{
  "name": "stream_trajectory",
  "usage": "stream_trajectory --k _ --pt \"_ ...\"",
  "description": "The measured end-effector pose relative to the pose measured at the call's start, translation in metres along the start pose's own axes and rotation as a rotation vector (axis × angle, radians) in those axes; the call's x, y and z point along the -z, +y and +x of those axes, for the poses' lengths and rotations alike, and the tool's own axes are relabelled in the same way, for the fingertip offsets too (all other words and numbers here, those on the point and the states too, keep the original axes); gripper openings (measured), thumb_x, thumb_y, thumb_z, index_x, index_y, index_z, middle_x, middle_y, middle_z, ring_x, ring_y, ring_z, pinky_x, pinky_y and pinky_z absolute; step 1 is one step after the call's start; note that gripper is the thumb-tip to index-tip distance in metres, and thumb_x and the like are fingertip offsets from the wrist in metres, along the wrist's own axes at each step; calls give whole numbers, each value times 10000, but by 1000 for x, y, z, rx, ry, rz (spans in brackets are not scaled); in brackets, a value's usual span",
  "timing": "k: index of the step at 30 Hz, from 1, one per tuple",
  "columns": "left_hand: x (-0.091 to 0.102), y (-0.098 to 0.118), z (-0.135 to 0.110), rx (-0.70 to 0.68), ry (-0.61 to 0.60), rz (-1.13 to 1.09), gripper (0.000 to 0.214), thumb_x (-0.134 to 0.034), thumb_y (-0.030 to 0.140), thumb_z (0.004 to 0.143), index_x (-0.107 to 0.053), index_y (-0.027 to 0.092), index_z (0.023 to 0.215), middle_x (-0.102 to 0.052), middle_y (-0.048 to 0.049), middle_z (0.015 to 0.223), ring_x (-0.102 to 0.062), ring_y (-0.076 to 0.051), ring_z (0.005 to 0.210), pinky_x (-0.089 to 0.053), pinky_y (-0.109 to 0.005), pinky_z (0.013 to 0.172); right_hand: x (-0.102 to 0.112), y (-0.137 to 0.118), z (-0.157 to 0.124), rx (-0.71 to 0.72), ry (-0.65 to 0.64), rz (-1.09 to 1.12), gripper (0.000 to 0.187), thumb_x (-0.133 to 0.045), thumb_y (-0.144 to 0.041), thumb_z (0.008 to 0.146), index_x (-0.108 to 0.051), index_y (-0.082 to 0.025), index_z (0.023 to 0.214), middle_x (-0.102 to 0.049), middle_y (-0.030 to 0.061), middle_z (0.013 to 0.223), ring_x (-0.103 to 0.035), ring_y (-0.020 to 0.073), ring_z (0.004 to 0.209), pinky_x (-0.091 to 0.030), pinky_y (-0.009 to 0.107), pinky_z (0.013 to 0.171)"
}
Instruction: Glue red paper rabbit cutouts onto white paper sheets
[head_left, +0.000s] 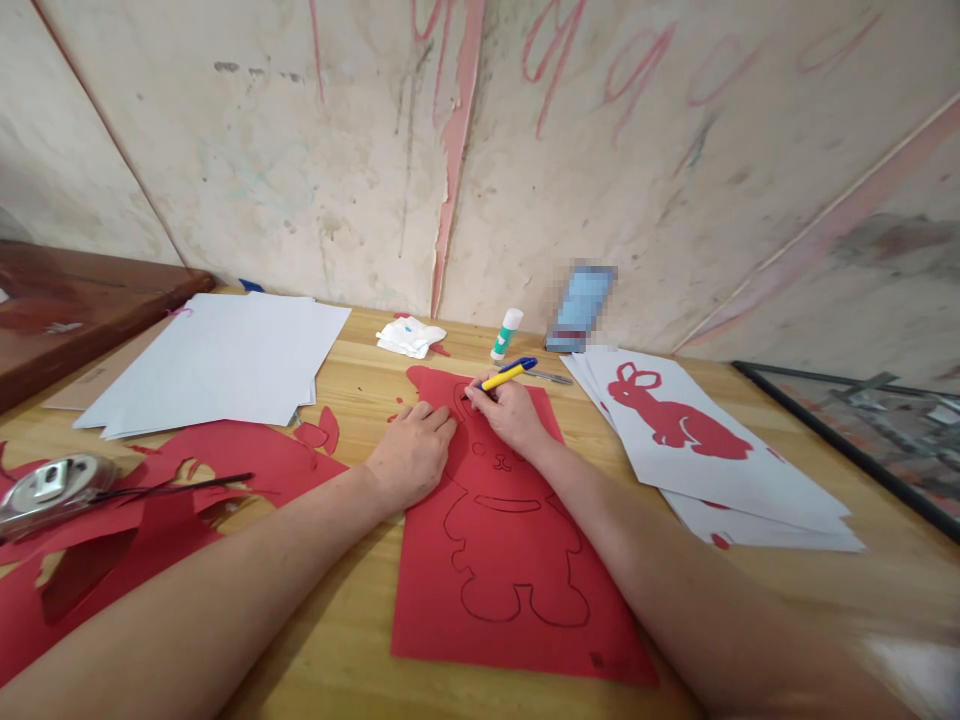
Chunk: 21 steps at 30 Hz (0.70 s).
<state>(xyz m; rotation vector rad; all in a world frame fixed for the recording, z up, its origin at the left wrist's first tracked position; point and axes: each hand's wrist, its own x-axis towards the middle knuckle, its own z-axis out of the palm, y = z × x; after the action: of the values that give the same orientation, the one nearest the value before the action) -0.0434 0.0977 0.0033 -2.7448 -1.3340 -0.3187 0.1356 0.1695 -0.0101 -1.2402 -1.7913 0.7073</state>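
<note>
A red sheet of paper [510,600] with a rabbit-like outline drawn in dark line lies on the wooden table [352,640] in front of me. My left hand [411,452] rests flat on the sheet's upper left part, fingers together and stretched out, holding nothing. My right hand [508,408] is closed round a yellow and blue utility knife [510,373], its tip down on the red sheet near the drawn head.
A stack of white sheets [217,365] lies at the left, red paper offcuts [112,530] and a metal object [45,490] nearer. At the right, white sheets bear a red rabbit cutout [675,415]. A glue stick [507,333], crumpled tissue [409,336] and a framed glass pane [877,440] stand near the wall.
</note>
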Motion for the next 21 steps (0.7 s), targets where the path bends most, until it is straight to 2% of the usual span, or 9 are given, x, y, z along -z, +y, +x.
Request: stream_trajectory --k 21 --pt "0 0 0 1 8 -4 245 -388 146 944 -620 124 1020 -628 -109 1075 -508 -261 925 -444 -406 852 0 0 0 -28 -9 -12 219 -558 -424 775 -576 -209 738 -590 6 670 -553 169 618 -432 301 650"
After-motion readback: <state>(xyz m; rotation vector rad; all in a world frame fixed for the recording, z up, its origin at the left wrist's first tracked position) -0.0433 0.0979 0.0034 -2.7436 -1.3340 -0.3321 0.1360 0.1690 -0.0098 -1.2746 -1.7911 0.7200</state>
